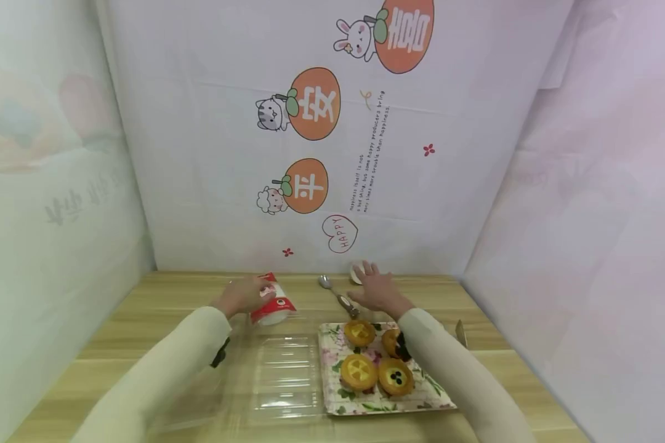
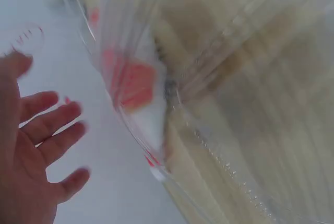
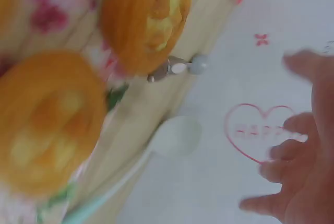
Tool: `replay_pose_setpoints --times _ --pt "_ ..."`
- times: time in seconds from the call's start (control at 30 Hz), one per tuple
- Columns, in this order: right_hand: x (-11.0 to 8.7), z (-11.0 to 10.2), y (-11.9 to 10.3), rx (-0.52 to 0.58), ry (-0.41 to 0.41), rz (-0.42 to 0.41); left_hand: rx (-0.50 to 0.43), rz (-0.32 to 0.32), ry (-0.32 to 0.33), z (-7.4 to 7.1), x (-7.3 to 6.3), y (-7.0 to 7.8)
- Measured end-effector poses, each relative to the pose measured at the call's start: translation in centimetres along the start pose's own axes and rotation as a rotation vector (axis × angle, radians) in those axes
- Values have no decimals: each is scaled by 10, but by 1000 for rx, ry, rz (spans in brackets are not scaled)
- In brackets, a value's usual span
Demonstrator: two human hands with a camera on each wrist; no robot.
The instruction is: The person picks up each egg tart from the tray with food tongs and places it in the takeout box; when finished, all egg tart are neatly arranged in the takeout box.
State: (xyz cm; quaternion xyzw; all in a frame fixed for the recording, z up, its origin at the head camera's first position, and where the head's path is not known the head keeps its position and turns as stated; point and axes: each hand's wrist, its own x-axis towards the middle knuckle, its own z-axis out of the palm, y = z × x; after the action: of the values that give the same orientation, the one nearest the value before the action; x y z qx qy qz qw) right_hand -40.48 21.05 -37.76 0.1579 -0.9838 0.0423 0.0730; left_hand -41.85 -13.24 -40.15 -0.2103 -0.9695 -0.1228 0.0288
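My left hand [image 1: 245, 295], fingers spread in the left wrist view, hovers beside a red and white packet [image 1: 279, 303] and overlaps it in the head view. Below it stands a clear plastic container [image 1: 288, 376] with its lid raised open on the left. My right hand [image 1: 379, 290] is held out with fingers apart and nothing in them. Under its fingers shows the pale bowl of a spoon [image 3: 177, 136] with a light green handle. Nearer to me, a floral square tray [image 1: 338, 403] bears several egg tarts [image 1: 359, 371], one partly behind the right sleeve.
A metal spoon [image 1: 343, 301] with a brown handle lies between the hands, behind the tray. To the right of the right sleeve sticks out a metal blade-like piece [image 1: 461, 333]. Printed cloth walls [image 1: 227, 184] enclose the wooden table [image 1: 172, 292] at the back and both sides.
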Motion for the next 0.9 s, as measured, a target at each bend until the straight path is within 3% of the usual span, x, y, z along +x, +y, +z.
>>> replay_pose_setpoints --times 0.1,0.27,0.4,0.5,0.67,0.9 --pt "-37 -13 23 72 63 3 -59 103 7 3 -8 11" --pt "-104 -26 70 124 101 151 -31 222 34 11 -25 17" --pt "-150 -13 118 85 101 257 -43 274 81 22 -30 11" --pt "-176 8 138 105 38 329 -69 282 107 33 -32 3" --pt "-197 41 140 242 -37 440 -112 265 155 46 -30 -4" --pt "-198 58 142 320 58 473 -172 271 151 55 -20 3"
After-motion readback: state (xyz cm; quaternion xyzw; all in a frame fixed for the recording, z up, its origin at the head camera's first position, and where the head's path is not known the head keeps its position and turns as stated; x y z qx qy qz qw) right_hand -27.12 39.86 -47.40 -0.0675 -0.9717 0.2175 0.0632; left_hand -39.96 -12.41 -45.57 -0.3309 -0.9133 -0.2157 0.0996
